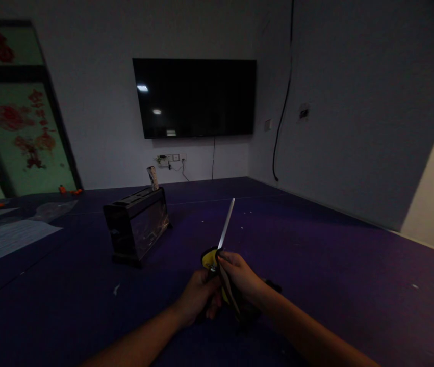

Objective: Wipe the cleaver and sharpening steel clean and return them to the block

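In the lower middle, both hands are together on a yellow and black object [208, 258] whose exact kind I cannot make out. A narrow shiny metal strip [227, 223] sticks up and away from it. My left hand [197, 296] is closed around the near, dark part at the left side. The fingers of my right hand [240, 274] pinch its dark edge at the base of the strip. My own hands hide much of the object, and its underside is lost in shadow. Left of them stands a black slotted holder [134, 219] with clear sides; a patterned handle [152, 176] rises from its far end.
The purple surface [308, 260] carries small white scraps. Papers [14, 238] and a clear plastic bag [54, 210] lie at the left, near small orange pieces [62, 189]. A television [197, 97] hangs on the far wall, and a black cable [286, 97] runs down the right wall.
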Demonstrator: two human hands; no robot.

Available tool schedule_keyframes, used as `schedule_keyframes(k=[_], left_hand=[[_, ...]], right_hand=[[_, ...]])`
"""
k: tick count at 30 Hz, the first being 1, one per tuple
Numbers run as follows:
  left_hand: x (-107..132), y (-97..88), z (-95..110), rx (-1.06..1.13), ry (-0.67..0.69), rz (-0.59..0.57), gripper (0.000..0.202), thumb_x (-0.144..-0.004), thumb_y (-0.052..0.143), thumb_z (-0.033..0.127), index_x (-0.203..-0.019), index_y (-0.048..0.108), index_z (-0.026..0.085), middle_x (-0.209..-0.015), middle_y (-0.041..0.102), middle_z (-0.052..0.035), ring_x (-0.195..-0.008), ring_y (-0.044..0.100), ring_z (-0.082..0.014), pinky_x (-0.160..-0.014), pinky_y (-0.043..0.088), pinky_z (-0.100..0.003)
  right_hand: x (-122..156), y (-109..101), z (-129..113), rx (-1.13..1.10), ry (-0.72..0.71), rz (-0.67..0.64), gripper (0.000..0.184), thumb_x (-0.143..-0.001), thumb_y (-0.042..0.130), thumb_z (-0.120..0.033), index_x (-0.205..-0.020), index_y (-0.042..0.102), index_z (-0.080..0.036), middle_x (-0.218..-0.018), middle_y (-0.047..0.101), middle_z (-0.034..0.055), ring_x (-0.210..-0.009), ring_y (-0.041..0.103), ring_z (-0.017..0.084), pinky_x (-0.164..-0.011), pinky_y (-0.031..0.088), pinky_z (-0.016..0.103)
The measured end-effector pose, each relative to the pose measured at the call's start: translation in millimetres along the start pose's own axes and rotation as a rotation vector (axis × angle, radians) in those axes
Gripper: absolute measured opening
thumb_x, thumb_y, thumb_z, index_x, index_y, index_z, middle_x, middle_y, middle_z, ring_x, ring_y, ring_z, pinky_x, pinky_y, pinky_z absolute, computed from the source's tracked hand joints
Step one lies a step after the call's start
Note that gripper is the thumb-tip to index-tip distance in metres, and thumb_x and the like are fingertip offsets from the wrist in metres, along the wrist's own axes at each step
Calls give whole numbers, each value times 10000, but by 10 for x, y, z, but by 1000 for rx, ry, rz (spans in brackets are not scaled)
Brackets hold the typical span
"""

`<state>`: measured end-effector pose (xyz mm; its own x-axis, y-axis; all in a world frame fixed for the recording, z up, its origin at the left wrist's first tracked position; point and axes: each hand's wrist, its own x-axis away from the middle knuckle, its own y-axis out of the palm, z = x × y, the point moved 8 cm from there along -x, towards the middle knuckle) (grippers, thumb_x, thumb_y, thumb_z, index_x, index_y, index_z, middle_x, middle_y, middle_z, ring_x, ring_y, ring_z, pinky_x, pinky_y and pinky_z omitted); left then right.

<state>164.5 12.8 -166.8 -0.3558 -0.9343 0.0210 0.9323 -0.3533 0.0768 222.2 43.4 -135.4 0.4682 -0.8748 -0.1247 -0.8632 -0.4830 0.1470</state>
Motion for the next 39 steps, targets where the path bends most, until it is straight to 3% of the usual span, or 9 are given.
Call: schedule_keyframes(k=[6,13,28,39], left_hand=[[14,-9,55,85,21,2,481,-656,514,606,-569,463,136,-387,490,20,-232,357,-53,-265,193,-166],[32,18,75,90,18,4,483,-666,505,604,-566,454,135,-382,488,20,-235,362,-50,-267,188,-159],[34,65,58,-32,1,-24,518,-690,477,602,-462,439,137,-317,423,26,-237,373,-63,-277,197,-173],[25,68,2,69,-11,-62,536,-700,482,588,-404,371,156,-288,366,39,-229,386,-72,-267,189,-169]], right_hand=[[2,15,15,-93,46,-66,398,-666,619,-472,-839,576,-117,-569,601,2,-471,563,120,-467,420,224],[8,-66,-33,-67,-20,64,376,-639,645,-471,-765,599,-119,-575,589,-6,-472,533,103,-474,404,218],[-6,-238,-168,-214,-69,177,341,-607,673,-448,-708,575,-137,-526,567,-21,-459,507,96,-453,373,202],[7,-143,-273,-179,-68,-4,289,-634,674,-379,-766,593,-134,-588,593,-2,-515,541,106,-517,408,211]])
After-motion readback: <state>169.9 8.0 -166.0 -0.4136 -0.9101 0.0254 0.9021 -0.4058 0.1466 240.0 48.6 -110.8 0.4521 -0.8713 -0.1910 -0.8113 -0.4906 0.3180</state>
